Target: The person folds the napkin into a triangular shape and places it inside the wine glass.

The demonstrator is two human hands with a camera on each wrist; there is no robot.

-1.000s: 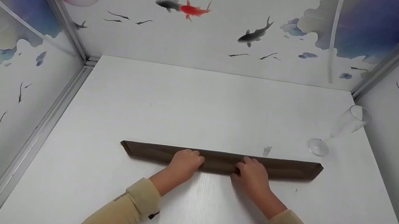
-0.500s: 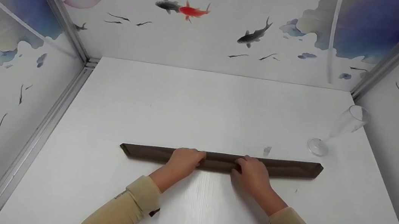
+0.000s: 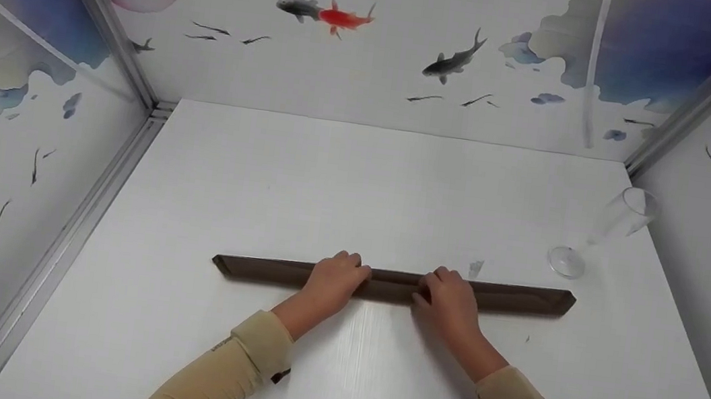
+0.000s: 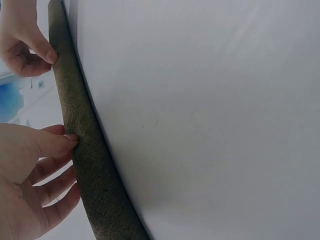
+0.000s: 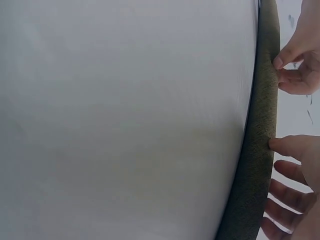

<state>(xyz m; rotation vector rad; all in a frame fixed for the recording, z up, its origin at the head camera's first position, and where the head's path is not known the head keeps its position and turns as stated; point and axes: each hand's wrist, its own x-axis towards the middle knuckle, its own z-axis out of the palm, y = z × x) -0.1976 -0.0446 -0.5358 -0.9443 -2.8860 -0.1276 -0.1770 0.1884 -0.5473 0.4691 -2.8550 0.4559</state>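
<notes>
A long, narrow strip of folded brown mat (image 3: 391, 292) lies crosswise on the white table, its surface textured in both wrist views. My left hand (image 3: 337, 282) pinches it left of its middle, fingers over the far edge. To the right, my right hand (image 3: 452, 299) grips it the same way. In the left wrist view the left thumb (image 4: 60, 143) presses the near side of the mat (image 4: 87, 135). The right thumb (image 5: 290, 144) does likewise in the right wrist view, with the other fingers spread along the far side of the mat (image 5: 255, 160).
A clear stemmed glass (image 3: 566, 261) stands at the right of the table (image 3: 357, 186), near its edge. A small clear patch (image 3: 476, 268) shows just beyond the mat. White walls (image 3: 356, 84) printed with fish enclose the table on three sides.
Both hands have shifted slightly forward, their fingers now reaching further over the far edge. The mat's near edge has moved away a little, so the strip looks narrower.
</notes>
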